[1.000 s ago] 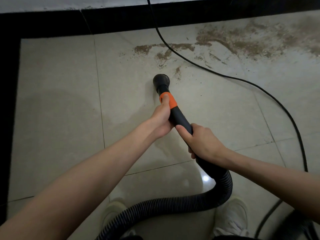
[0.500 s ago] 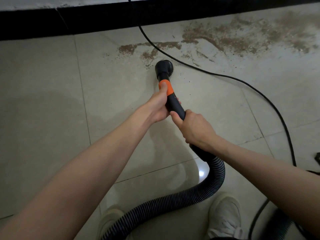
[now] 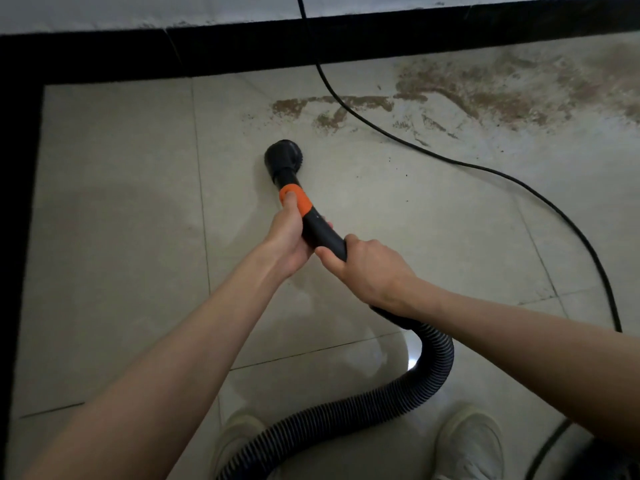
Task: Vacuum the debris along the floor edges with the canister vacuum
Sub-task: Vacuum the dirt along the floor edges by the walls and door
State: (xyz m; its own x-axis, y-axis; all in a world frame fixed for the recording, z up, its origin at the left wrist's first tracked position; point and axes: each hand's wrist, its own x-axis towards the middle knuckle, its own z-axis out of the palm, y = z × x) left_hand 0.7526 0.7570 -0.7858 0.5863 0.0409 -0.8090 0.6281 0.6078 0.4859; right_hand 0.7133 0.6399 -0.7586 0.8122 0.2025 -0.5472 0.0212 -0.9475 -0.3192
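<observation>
While gripping wand point(image 3: 322, 233), both hands point(image 3: 367, 268).

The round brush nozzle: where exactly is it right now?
In the head view the round brush nozzle sits centre-left on bare tile, just short of the brown debris and left of the power cord.

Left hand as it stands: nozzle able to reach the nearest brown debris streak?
Probably yes. The left hand grips the wand behind the nozzle; bare tile lies up to the debris streak, though the black cord crosses it.
</observation>
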